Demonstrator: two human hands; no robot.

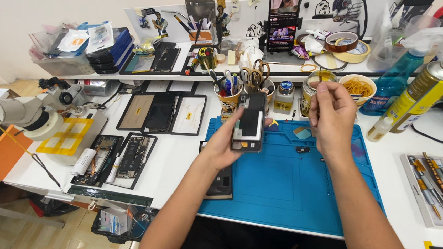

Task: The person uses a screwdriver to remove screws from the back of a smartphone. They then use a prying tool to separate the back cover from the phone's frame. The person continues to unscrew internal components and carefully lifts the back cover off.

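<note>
Over the blue mat (280,187), my left hand (225,146) grips the phone (249,124) upright by its edges; my right hand (330,120) pinches a thin tool (320,77) beside it. I judge a loose grip could drop the phone.

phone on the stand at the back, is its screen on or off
On: the phone stands upright on the shelf with a bright, colourful picture on its screen.
</note>
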